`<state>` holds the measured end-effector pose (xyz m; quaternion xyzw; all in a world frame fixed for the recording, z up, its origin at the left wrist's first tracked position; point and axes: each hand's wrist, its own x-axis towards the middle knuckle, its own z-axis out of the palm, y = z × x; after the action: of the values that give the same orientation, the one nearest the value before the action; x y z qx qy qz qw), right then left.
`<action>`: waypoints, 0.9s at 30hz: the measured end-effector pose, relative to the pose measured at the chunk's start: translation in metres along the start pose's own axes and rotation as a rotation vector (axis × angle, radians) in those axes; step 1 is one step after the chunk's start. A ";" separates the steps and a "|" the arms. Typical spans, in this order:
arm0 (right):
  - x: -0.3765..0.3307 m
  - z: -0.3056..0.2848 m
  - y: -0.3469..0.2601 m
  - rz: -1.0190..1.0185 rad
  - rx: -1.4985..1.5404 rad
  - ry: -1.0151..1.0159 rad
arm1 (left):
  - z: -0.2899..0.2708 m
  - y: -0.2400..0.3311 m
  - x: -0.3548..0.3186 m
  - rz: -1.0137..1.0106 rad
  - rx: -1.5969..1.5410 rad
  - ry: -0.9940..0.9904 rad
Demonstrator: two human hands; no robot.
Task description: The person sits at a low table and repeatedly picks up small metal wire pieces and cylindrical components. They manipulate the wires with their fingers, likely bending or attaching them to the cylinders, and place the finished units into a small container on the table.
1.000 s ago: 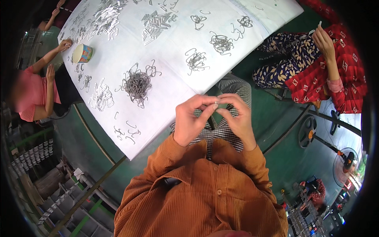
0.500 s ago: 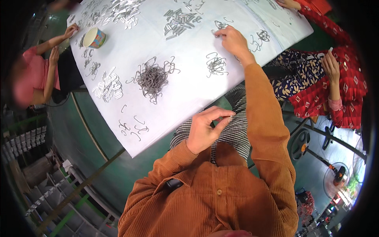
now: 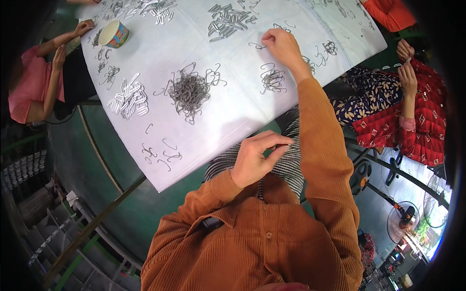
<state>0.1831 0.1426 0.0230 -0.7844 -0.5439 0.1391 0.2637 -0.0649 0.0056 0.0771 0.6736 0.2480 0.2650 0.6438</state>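
Note:
My right hand (image 3: 284, 47) reaches over the white-covered table, its thumb and fingers pinched together. A thin curved wire hook (image 3: 255, 46) sticks out left of those fingertips. Near the table's front edge, above my lap, my left hand (image 3: 255, 157) pinches a small pale piece (image 3: 289, 145), mostly hidden by the fingers. A loose cluster of wire hooks (image 3: 273, 79) lies just in front of my right wrist. Left of it is a big tangled heap of grey wire hooks (image 3: 189, 93).
White slim pieces (image 3: 130, 99) lie at the left, more silvery slim pieces (image 3: 228, 22) at the back. A paper tub (image 3: 114, 35) stands at the far left edge. A person in pink (image 3: 36, 92) sits left; another in red patterned clothes (image 3: 420, 106) sits right.
My right fingertips have closed, and a wire hook now shows beyond them. My left hand keeps its pinch. The whole view has shifted slightly.

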 end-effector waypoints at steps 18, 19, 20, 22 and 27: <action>-0.099 -0.054 0.002 0.122 0.440 0.049 | 0.015 0.004 -0.002 0.014 -0.001 -0.015; -0.115 -0.058 0.002 0.168 0.681 0.029 | 0.017 0.003 -0.002 0.008 0.003 -0.025; -0.130 -0.061 0.001 0.211 0.922 0.013 | 0.020 0.003 -0.001 -0.004 -0.016 -0.024; -0.151 -0.071 -0.003 0.256 1.084 -0.020 | 0.022 0.008 0.001 -0.028 -0.036 -0.018; -0.192 -0.093 -0.002 0.255 1.345 -0.045 | 0.031 0.006 0.000 -0.051 -0.060 -0.055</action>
<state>0.1577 -0.0588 0.0871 -0.5048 -0.2478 0.4932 0.6638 -0.0438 -0.0169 0.0818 0.6542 0.2394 0.2372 0.6771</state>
